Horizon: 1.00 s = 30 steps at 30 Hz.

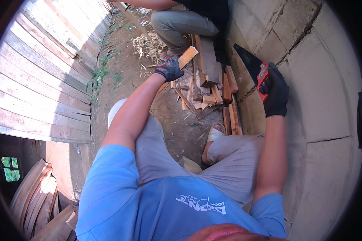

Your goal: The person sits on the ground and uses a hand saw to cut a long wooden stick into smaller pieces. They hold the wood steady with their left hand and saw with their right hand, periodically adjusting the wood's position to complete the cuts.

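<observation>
My left hand (169, 70), in a dark glove with red marks, is closed around a pale strip of wood (188, 57). The strip's upper end sticks out past the fingers, angled up to the right, beside a thick wooden beam (207, 56). Off to the right, my right hand (276, 92), in a black glove, grips the red handle of a handsaw (249, 62). The saw's dark blade points up and left near the wall, apart from the wood. Short wood offcuts (209, 99) lie in a heap below the beam.
Another person (181, 26) crouches just beyond the beam. A block wall (326, 80) stands close on the right, a plank wall (40, 76) on the left. Shavings (145, 46) litter the dirt ground. Several boards (36, 197) are stacked at the lower left.
</observation>
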Each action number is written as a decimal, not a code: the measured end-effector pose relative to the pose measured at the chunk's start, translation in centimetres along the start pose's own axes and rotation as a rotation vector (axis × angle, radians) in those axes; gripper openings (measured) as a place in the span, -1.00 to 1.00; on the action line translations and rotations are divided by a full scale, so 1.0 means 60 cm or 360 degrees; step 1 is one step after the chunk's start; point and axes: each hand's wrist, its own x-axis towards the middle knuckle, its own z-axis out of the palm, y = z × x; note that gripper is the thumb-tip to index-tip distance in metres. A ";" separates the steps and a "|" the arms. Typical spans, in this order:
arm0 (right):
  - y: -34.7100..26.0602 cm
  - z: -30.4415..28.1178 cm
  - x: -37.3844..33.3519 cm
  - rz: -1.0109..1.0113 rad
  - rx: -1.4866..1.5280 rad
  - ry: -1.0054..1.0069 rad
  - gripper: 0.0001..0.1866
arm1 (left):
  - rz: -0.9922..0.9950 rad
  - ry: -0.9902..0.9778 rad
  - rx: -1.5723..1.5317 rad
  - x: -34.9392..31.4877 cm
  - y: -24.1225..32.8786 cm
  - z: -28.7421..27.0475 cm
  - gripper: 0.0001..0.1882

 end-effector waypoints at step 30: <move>0.037 -0.016 0.032 -0.0152 -0.0296 -0.0161 -0.64 | 0.0134 0.0088 0.0032 0.040 0.041 0.074 -0.18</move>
